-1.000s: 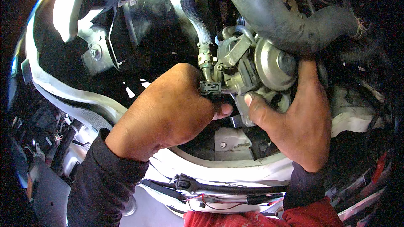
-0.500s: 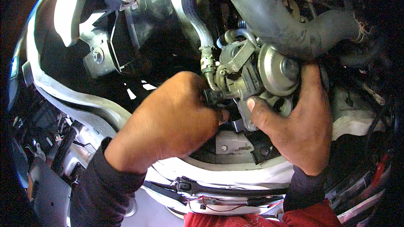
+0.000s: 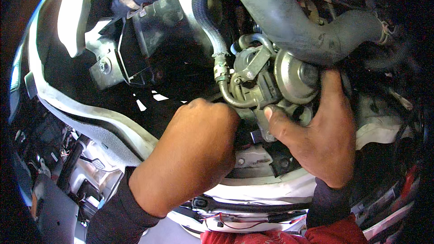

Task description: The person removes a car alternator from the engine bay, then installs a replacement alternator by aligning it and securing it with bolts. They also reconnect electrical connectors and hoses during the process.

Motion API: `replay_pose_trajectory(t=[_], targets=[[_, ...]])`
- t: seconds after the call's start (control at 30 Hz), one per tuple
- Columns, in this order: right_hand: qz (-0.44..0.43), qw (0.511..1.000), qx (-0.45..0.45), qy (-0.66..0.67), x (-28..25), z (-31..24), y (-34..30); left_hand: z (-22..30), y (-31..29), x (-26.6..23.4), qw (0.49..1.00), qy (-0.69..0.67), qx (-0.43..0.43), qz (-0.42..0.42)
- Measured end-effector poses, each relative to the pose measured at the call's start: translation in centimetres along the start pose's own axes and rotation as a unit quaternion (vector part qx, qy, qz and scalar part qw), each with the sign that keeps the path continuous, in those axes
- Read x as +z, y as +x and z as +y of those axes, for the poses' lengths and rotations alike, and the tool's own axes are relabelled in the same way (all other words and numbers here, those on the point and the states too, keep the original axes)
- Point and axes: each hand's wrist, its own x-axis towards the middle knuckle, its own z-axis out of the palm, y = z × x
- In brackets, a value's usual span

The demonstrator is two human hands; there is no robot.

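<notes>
Head view: dull metal assembly with a round, domed cap, under a smooth, thick dark hose
A woven-textured hose meets its curved pipe; the left hand is curled, hidden fingers leaving its hold untellable, while the right hand spreads thumb and forefinger around the assembly's right side, grip untellable

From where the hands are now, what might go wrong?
The right hand reaches beside the round metal housing, close to the thick grey hose, so its knuckles might scrape. The left hand is near the bent metal pipe; a slip could knock it.
</notes>
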Motion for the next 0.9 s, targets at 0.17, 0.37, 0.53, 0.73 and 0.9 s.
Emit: replay_pose_trajectory(t=[0.17,0.37,0.53,0.73,0.9], targets=[[-0.010,0.999,0.031,-0.021,-0.3,-0.1,-0.3,1.0,-1.1,0.6,0.995,0.041,0.032,0.081],[0.004,0.999,0.029,-0.013,0.0,0.0,-0.2,1.5,-1.0,1.1,0.988,0.104,0.040,0.106],[0.003,0.999,0.016,-0.035,-0.3,0.3,-0.4,2.3,-1.5,1.3,0.988,0.112,0.037,0.099],[-0.003,0.998,0.022,-0.059,-0.5,0.5,-0.8,2.3,-1.1,1.0,0.990,0.105,0.028,0.087],[0.027,1.000,0.004,-0.004,-0.2,0.2,-0.6,2.5,-2.1,1.6,0.974,0.186,0.012,0.130]])
